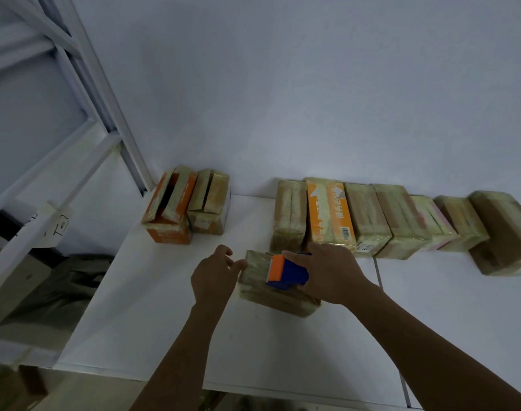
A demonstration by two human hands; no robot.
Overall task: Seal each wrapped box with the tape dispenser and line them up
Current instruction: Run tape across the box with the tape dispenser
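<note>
Just below the middle of the frame, the box (pixel 253 280) lies flat on the table (pixel 164 307), its long axis running from upper left to lower right. The right hand (pixel 330 274) is clamped around the dispenser (pixel 286 272), which rests on the box with its orange end pointing left. The left hand (pixel 214 277) has bent fingers slightly apart, and their tips touch the box's left end. A row (pixel 372 218) of boxes stands just above, along the wall, and a stack (pixel 188 209) is at upper left. Bare table lies to the left and below, down to the front edge.
</note>
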